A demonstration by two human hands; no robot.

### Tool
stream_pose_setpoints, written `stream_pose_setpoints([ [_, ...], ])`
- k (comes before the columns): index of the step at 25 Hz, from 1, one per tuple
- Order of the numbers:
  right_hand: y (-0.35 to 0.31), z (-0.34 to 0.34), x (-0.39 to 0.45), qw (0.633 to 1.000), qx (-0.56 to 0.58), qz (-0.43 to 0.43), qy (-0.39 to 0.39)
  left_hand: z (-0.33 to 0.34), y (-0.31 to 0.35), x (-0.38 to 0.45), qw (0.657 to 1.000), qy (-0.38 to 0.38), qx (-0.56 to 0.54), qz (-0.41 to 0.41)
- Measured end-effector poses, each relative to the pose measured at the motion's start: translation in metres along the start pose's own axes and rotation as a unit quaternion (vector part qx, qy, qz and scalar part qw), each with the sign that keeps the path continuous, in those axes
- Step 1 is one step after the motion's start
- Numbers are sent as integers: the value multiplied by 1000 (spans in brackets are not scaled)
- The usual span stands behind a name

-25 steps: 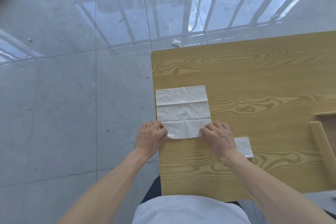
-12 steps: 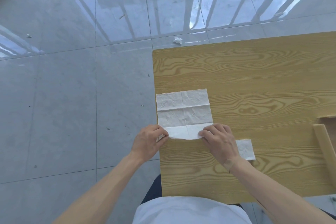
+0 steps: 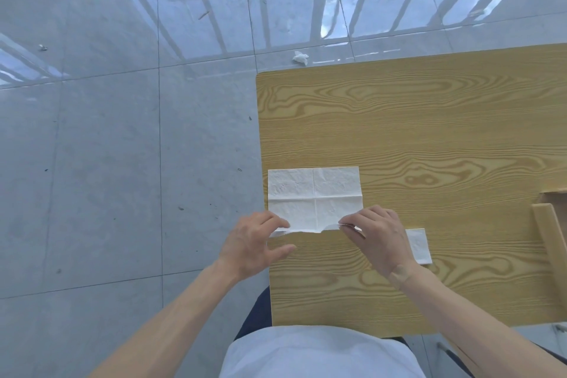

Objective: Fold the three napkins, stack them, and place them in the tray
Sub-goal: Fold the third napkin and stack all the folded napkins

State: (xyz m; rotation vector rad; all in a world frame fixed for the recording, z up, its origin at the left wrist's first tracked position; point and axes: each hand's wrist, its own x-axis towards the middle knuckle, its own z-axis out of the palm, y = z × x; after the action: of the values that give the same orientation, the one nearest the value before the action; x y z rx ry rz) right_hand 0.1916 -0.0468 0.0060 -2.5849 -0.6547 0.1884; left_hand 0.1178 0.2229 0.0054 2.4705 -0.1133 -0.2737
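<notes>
A white creased napkin lies spread near the left edge of the wooden table. Its near edge is lifted off the wood and curls toward the far side. My left hand pinches the napkin's near left corner. My right hand pinches the near right corner. A small folded napkin lies flat just right of my right hand, partly hidden by it. The wooden tray shows only its left rim at the table's right side.
The table's left edge runs right beside the napkin, with grey floor tiles beyond it. A crumpled scrap of paper lies on the floor past the table's far edge. The far half of the table is bare wood.
The napkin's near edge has come off the table, raised by both hands and carried toward the far side. The flat visible part of the napkin is now shorter.
</notes>
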Motion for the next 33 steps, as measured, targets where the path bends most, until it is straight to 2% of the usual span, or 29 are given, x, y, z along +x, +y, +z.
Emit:
stream_pose_setpoints([
  [3,1,2,7,999,16,29,-11,2,6,10,999,36,4,-24],
  [6,9,0,16,998,26,49,-16,3,8,21,994,67,-22,-83],
  [14,32,4,38,995,15,85,-55,8,-12,39,983,36,-7,-181],
  [19,38,10,45,992,4,110,-65,10,-18,43,976,35,23,-215],
  [26,41,10,41,992,-19,120,-34,8,-25,43,965,49,21,-257],
  [33,44,13,44,993,-28,115,-22,6,-28,42,963,80,37,-255],
])
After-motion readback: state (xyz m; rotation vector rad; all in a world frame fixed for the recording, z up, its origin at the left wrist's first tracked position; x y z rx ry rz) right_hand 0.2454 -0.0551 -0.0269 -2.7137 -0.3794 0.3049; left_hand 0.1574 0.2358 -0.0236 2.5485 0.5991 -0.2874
